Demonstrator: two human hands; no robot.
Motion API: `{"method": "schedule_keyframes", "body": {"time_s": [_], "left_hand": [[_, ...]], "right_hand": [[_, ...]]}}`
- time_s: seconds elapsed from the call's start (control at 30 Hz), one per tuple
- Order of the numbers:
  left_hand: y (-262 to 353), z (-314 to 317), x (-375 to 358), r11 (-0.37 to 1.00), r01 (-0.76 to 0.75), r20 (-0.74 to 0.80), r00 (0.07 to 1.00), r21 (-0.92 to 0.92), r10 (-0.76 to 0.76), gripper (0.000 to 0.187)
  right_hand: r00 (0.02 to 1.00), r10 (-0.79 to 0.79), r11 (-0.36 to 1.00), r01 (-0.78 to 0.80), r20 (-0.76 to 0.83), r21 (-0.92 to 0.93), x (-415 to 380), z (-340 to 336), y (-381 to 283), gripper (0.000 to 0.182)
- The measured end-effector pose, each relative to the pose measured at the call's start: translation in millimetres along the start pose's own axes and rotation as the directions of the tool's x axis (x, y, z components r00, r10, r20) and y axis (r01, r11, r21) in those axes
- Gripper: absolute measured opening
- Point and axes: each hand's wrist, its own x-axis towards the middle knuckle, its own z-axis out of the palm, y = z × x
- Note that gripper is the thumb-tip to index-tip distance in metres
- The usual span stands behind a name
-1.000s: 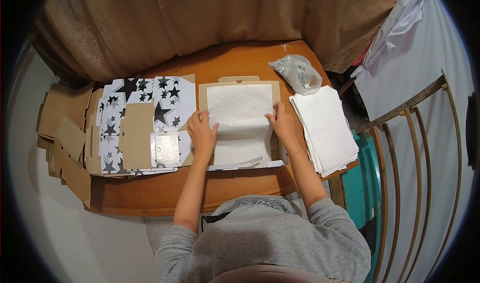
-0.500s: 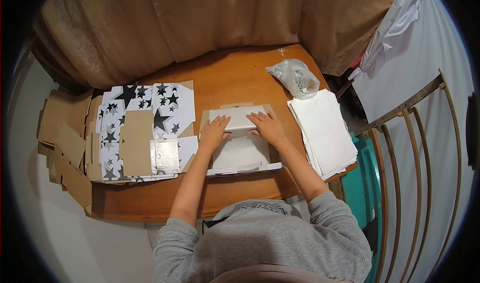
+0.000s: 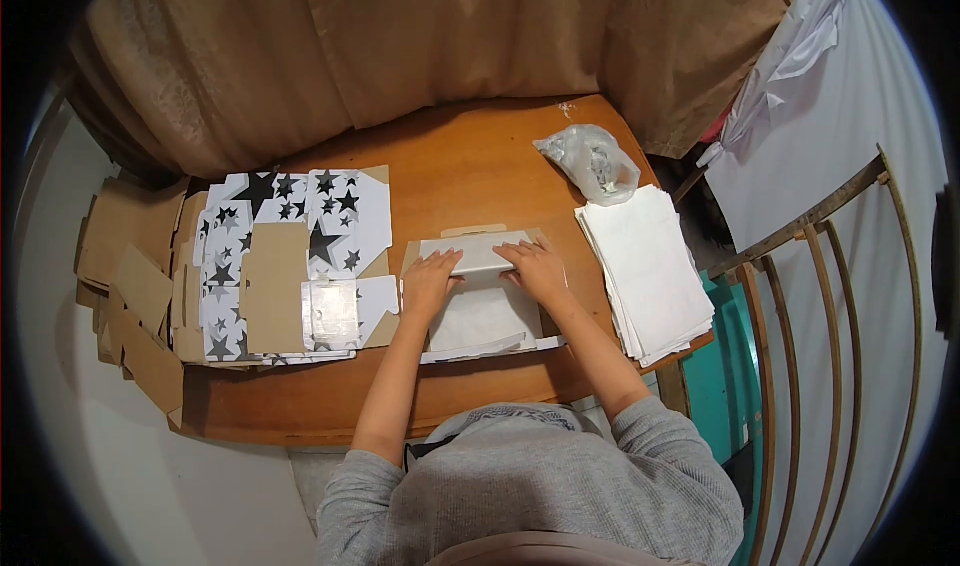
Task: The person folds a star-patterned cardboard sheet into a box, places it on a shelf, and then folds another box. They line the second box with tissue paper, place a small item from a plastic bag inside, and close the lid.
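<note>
A cardboard box piece with a white inner sheet (image 3: 480,316) lies in front of me on the table. Across its far part runs a folded white strip (image 3: 481,255), pinched at both ends. My left hand (image 3: 433,278) grips the strip's left end, thumb on the near edge and fingers over the top. At the right end, my right hand (image 3: 533,269) holds it the same way. A tan flap (image 3: 475,231) shows beyond the strip, and a narrow white flap (image 3: 480,349) runs along the near side.
Star-printed cardboard pieces (image 3: 225,266) are stacked at the left, with plain brown cardboard (image 3: 135,231) beside them. White paper sheets (image 3: 650,271) lie at the right below a clear plastic bag (image 3: 597,169). A brown curtain (image 3: 400,36) hangs behind the table (image 3: 440,181).
Both hands have moved slightly toward me with the folded strip. The far tan flap now shows a little more raised, and the box piece has shifted slightly nearer.
</note>
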Motion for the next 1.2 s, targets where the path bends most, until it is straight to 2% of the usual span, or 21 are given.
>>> {"method": "schedule_keyframes", "body": {"time_s": [0.1,0.2,0.27,0.3,0.33,0.37,0.4,0.43,0.47,0.5,0.57,0.6,0.67,0.7,0.77,0.83,0.97,1.07,1.2], "left_hand": [[-0.2,1.0,1.4,1.0,0.017,0.016,1.0,-0.017,-0.016,0.065],[5.1,-11.0,-1.0,1.0,0.031,0.069,0.997,-0.003,-0.031,0.073],[15.2,-39.5,-4.3,0.999,0.027,0.079,0.997,0.024,-0.028,0.076],[26.7,-60.9,-8.8,0.992,0.097,0.031,0.995,0.075,-0.1,0.078],[36.0,-72.8,-14.2,0.978,0.167,-0.016,0.986,0.121,-0.166,0.08],[38.9,-74.8,-21.0,0.98,0.162,-0.009,0.987,0.119,-0.162,0.08],[39.1,-75.8,-29.5,0.984,0.177,-0.107,0.979,0.037,-0.172,0.079],[42.8,-75.5,-37.6,0.982,0.183,-0.203,0.961,-0.049,-0.189,0.078],[50.4,-73.8,-46.3,0.982,0.167,-0.238,0.954,-0.09,-0.184,0.066],[59.9,-70.7,-55.0,0.983,0.158,-0.237,0.956,-0.092,-0.176,0.066],[84.0,-62.1,-70.9,0.96,0.053,-0.232,0.965,-0.274,-0.119,0.05],[96.9,-57.2,-76.5,0.96,0.045,-0.23,0.967,-0.276,-0.111,0.05],[124.1,-47.1,-80.8,0.933,-0.014,-0.177,0.983,-0.359,-0.053,0.038],[136.3,-43.3,-78.5,0.931,-0.022,-0.176,0.983,-0.363,-0.046,0.038],[159.9,-37.0,-70.0,0.897,-0.008,-0.104,0.994,-0.441,-0.042,0.033],[179.4,-30.5,-53.0,0.903,-0.042,-0.116,0.993,-0.428,-0.008,0.034],[219.5,-17.9,-9.6,0.897,-0.11,-0.138,0.989,-0.428,0.056,0.034],[247.6,-6.9,24.9,0.888,-0.122,-0.183,0.982,-0.443,0.044,0.033],[279.6,5.2,64.9,0.875,-0.047,-0.227,0.971,-0.482,-0.073,0.028]], "right_hand": [[1.0,0.021,1.0,-0.021,0.009,0.021,0.5,-2.4,-0.2,0.053],[0.997,-0.002,1.0,0.003,0.072,-0.005,-2.9,-13.5,-2.4,0.062],[0.999,0.034,0.998,-0.034,0.004,0.054,-13.1,-42.2,-8.9,0.074],[0.999,0.035,0.998,-0.035,0.004,0.054,-19.3,-51.9,-11.2,0.074],[0.995,0.081,0.989,-0.072,-0.066,0.129,-28.8,-59.2,-13.8,0.075],[0.982,0.134,0.973,-0.105,-0.132,0.204,-39.4,-63.9,-15.0,0.076],[0.981,0.142,0.972,-0.113,-0.131,0.204,-50.6,-67.1,-15.0,0.076],[0.977,0.146,0.967,-0.107,-0.157,0.232,-62.8,-70.0,-14.0,0.071],[0.972,0.15,0.961,-0.099,-0.183,0.259,-74.8,-71.6,-11.7,0.065],[0.97,0.158,0.961,-0.108,-0.186,0.256,-86.6,-71.3,-7.7,0.065],[0.972,0.195,0.919,-0.134,-0.131,0.371,-110.3,-69.9,1.1,0.057],[0.963,0.233,0.905,-0.163,-0.136,0.394,-120.0,-72.1,4.9,0.052],[0.953,0.278,0.869,-0.197,-0.118,0.453,-137.7,-70.1,16.6,0.05],[0.944,0.316,0.829,-0.225,-0.095,0.513,-144.9,-70.0,23.9,0.047],[0.941,0.318,0.836,-0.221,-0.116,0.502,-155.5,-75.3,37.4,0.043],[0.948,0.313,0.833,-0.251,-0.048,0.493,-160.5,-87.1,51.0,0.036],[0.958,0.284,0.828,-0.231,-0.027,0.511,-166.2,-97.3,90.3,0.033],[0.971,0.226,0.858,-0.163,-0.074,0.488,-166.8,-99.5,125.4,0.031],[0.979,0.169,0.868,-0.092,-0.115,0.489,-163.2,-112.8,171.5,0.022]]}}
